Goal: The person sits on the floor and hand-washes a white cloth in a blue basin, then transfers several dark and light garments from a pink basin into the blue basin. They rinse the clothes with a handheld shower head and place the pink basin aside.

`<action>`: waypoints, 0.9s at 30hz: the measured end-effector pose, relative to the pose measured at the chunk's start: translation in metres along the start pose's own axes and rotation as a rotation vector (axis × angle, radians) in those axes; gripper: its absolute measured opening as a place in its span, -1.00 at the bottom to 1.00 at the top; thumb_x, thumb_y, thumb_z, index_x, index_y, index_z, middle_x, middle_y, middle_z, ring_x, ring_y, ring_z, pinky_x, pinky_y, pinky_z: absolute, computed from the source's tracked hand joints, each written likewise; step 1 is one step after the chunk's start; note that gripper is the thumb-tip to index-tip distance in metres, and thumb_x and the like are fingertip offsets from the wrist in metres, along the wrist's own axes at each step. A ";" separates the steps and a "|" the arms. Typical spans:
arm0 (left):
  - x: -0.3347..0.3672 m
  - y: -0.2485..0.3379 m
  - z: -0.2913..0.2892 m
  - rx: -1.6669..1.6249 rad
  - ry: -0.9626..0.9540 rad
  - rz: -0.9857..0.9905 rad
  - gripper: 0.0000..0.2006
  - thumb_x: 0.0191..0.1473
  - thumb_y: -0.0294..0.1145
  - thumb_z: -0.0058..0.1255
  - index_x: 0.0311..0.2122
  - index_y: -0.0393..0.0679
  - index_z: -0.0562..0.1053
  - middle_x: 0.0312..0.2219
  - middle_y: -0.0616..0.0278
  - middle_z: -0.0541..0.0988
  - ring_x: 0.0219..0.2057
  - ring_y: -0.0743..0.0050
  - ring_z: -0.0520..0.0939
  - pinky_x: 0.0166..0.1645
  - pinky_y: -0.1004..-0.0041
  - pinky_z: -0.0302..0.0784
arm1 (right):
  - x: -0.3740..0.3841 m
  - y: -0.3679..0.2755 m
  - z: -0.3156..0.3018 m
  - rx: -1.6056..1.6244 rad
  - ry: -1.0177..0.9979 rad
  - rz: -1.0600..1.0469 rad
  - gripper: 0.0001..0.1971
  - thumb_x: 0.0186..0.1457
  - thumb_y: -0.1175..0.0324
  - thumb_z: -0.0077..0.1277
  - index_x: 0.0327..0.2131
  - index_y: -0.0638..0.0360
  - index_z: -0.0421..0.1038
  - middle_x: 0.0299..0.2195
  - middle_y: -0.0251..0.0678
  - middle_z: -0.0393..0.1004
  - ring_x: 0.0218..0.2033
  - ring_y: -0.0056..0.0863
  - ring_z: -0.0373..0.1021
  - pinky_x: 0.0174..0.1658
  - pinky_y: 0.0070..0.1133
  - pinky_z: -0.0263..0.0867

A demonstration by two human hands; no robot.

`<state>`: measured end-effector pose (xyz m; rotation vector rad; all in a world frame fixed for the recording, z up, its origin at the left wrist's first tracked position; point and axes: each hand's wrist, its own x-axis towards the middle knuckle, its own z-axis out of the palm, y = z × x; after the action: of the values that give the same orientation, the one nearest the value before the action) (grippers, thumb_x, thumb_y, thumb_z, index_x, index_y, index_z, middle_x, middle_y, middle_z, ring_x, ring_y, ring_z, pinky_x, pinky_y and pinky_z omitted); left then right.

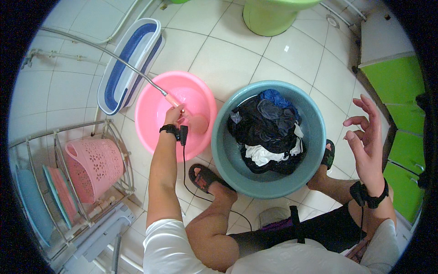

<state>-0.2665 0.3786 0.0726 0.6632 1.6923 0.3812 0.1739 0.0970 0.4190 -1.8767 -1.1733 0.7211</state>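
My left hand (pixel 174 116) is closed around the handle of a pink shower head (pixel 198 123), over a pink basin (pixel 153 86) on the floor. A bent metal hose (pixel 132 67) runs from the handle up to the far left. My right hand (pixel 366 137) is raised in the air at the right, fingers apart and curled, holding nothing. Between my feet stands a grey-green tub (pixel 230 176) with a heap of dark clothes (pixel 262 123) in it. A white cloth (pixel 264 155) and a blue cloth (pixel 276 98) show among them.
A blue-and-white folding tub (pixel 104 89) leans on the left wall. A metal rack (pixel 59 148) near left holds a pink basket (pixel 98 166) and basins. Green cabinets (pixel 397 84) line the right; a green toilet base (pixel 267 18) stands at the back. A black cable (pixel 191 193) hangs from my left wrist.
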 end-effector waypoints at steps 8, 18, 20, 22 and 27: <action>0.004 -0.008 -0.010 -0.018 -0.022 -0.002 -0.76 0.09 -0.11 0.15 -0.25 -0.02 0.46 -0.40 0.42 0.55 -0.37 0.58 0.47 -0.22 0.44 0.37 | -0.004 -0.004 -0.001 -0.002 -0.012 -0.019 -0.29 0.07 0.49 0.00 0.30 0.12 0.01 0.20 -0.18 0.18 -0.15 -0.52 0.35 -0.22 -0.64 0.37; 0.003 -0.007 -0.012 0.002 -0.010 0.001 -0.72 0.18 -0.01 0.04 -0.27 -0.01 0.47 -0.42 0.43 0.55 -0.36 0.59 0.51 -0.21 0.43 0.36 | -0.002 -0.008 0.005 0.006 -0.041 -0.014 -0.31 0.05 0.51 0.01 0.28 0.12 0.07 0.19 -0.21 0.20 -0.13 -0.51 0.36 -0.19 -0.61 0.36; 0.000 -0.006 -0.013 0.010 -0.012 0.004 -0.71 0.18 0.00 0.04 -0.28 -0.01 0.47 -0.42 0.42 0.54 -0.35 0.58 0.53 -0.21 0.43 0.35 | -0.003 -0.011 0.006 -0.024 -0.072 -0.002 -0.43 0.04 0.52 0.03 0.17 0.15 0.19 0.10 -0.25 0.25 -0.13 -0.52 0.35 -0.19 -0.60 0.36; -0.002 -0.005 -0.014 0.015 0.003 0.016 -0.71 0.17 0.00 0.06 -0.27 -0.02 0.48 -0.40 0.41 0.53 -0.36 0.57 0.53 -0.19 0.43 0.34 | -0.005 -0.013 0.006 -0.063 -0.109 -0.033 -0.53 0.01 0.54 0.06 0.04 0.17 0.26 0.01 -0.28 0.28 -0.14 -0.53 0.34 -0.19 -0.59 0.36; -0.009 -0.003 -0.022 0.040 0.054 -0.004 -0.61 0.10 -0.01 0.13 -0.12 -0.07 0.43 -0.31 0.32 0.49 -0.29 0.47 0.53 -0.20 0.37 0.35 | -0.012 -0.012 -0.002 -0.097 -0.126 -0.064 -0.82 -0.10 0.62 0.10 -0.46 0.21 0.28 -0.43 -0.40 0.28 -0.37 -0.59 0.29 -0.29 -0.66 0.27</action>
<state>-0.2869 0.3730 0.0829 0.6843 1.7564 0.3664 0.1647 0.0884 0.4310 -1.8868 -1.3637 0.7680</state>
